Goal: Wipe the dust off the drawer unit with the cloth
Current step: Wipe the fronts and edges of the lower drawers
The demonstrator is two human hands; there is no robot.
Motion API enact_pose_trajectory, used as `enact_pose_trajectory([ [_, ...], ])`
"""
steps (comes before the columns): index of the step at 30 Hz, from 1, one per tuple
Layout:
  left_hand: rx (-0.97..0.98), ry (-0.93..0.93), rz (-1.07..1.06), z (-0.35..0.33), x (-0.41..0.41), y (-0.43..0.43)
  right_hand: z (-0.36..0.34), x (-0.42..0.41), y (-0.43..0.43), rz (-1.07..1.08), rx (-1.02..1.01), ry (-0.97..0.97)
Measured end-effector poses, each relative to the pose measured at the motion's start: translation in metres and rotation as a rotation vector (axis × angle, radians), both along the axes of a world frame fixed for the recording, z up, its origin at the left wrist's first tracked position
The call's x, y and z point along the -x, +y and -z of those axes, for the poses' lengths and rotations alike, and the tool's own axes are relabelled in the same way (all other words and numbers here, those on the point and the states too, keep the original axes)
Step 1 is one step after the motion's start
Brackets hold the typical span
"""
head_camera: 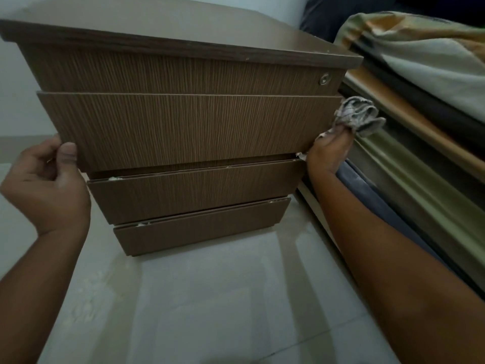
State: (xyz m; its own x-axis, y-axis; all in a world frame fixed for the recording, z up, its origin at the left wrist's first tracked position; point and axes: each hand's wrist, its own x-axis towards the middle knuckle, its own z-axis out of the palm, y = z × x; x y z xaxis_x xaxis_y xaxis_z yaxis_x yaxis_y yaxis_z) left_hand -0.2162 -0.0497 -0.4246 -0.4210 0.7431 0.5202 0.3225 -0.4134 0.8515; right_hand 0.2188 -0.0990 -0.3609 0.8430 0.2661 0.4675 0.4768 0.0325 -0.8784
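The drawer unit (183, 122), a brown wood-grain cabinet with four drawer fronts, stands on a pale tiled floor (210, 298) directly ahead, close beside a bed (420, 82) on its right. Its second drawer (183, 127) juts forward of the others. The left hand (47, 185) pinches that front's left edge, thumb on the face and fingers curled behind. The right hand (328, 151) is at the right edge, closed around a bunched grey cloth (359, 115) that bulges out above the fingers; whether it also grips the drawer front I cannot tell.

The step in hand looks like drawing this drawer out, or steadying it, to reach its edges and the gap below. Doing it well calls for an even pull on both sides, so the drawer does not skew. The cloth would serve better opened to a flat pad than kept as a wad. Wiping along the grain, from the top edge down, would carry dust away from cleaned parts. Pale specks of fluff sit on the top edges of the two lower drawers (196, 195), near their corners; these ledges probably need a pass with a folded cloth edge.

No brand, label or writing can be read anywhere. The only fitting is a small round metal lock (325, 80) at the right of the top drawer, and no marking is legible on it.
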Motion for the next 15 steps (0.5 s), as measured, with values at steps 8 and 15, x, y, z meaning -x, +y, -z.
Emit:
enact_pose_trajectory([
  [8,0.01,0.203,-0.042,0.019,-0.005,-0.046,-0.015,0.024,-0.015,-0.077,-0.252,-0.024],
  [15,-0.047,0.442,0.019,0.023,-0.011,-0.061,-0.006,0.113,-0.02,-0.503,-0.098,-0.231],
])
